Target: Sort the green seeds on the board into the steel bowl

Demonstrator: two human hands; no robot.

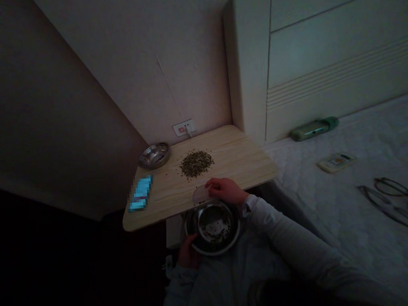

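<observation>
Fingers of the right hand pinch a pale piece, left hand grips the bowl; sweeping seeds seemingly needs steadiness.

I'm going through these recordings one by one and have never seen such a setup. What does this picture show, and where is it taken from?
There is no robot here: the hands are a person's own, and the single picture comes from a camera worn on that person's head.

On the wooden tabletop lie a pile of small dark seeds or grains, a metal dish and a blurred-out device with a blue screen.

The right hand pinches a thin translucent piece near the front edge. The left hand is at the side of a large metal bowl, with a smaller metal bowl inside its outline; it is too dark to tell its grip.
</observation>
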